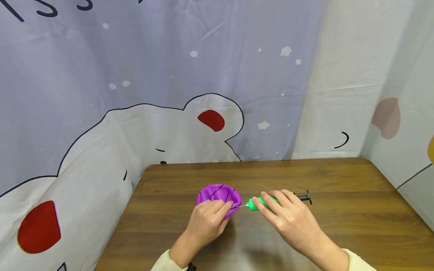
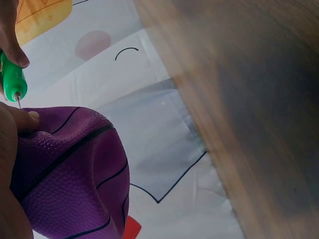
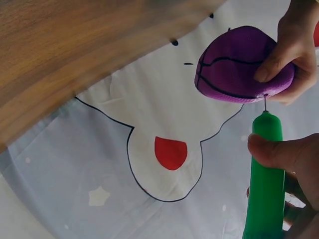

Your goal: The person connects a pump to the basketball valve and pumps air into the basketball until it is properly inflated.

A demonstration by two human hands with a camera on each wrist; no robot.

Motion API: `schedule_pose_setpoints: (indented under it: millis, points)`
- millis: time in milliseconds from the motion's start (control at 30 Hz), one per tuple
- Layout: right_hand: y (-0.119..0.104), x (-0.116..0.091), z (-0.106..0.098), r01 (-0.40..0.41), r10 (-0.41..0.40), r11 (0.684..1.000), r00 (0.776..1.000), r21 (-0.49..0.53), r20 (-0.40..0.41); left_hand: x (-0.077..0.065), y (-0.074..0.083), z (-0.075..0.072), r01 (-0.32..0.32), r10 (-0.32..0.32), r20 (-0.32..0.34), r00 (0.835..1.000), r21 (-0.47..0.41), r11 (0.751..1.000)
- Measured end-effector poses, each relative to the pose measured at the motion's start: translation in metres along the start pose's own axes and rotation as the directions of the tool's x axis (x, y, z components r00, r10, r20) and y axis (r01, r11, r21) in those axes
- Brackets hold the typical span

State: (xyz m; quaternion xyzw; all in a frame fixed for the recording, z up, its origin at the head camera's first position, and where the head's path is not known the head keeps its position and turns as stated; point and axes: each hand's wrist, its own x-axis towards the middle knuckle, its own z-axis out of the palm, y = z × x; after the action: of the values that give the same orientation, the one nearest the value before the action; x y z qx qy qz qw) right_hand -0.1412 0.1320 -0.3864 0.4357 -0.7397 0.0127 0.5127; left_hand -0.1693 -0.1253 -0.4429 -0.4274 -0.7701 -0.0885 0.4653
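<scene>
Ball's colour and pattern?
The ball is purple with black lines over a pebbled surface; it shows best in the left wrist view.

Along the far edge of the wooden tabletop (image 1: 162, 210), room for a hand is left behind the purple basketball (image 1: 218, 192) and green hand pump (image 1: 254, 204), bounded by the printed cloth (image 1: 271, 113). Space is also left toward the left edge, beside the left hand (image 1: 207, 220), and toward the right edge, past the black plunger handle (image 1: 307, 197). The middle is crossed by ball and pump, joined by a thin needle (image 1: 242, 206). Between the forearms, a gap is flanked by the left hand and right hand (image 1: 291, 220) and closed off ahead by the needle.
</scene>
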Motion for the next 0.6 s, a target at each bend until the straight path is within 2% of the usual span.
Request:
schedule_pose_setpoints:
  millis: [200,600]
  points:
    - [-0.006,0.003,0.002,0.058,-0.057,0.996,0.998,-0.07,0.009,0.001,0.0,0.0,-0.042,0.04,0.021,0.999,0.053,0.998]
    - [-0.014,0.005,0.007,0.047,-0.048,0.992,0.999,-0.118,-0.002,0.006,0.0,0.001,-0.091,0.087,0.042,0.995,0.097,0.991]
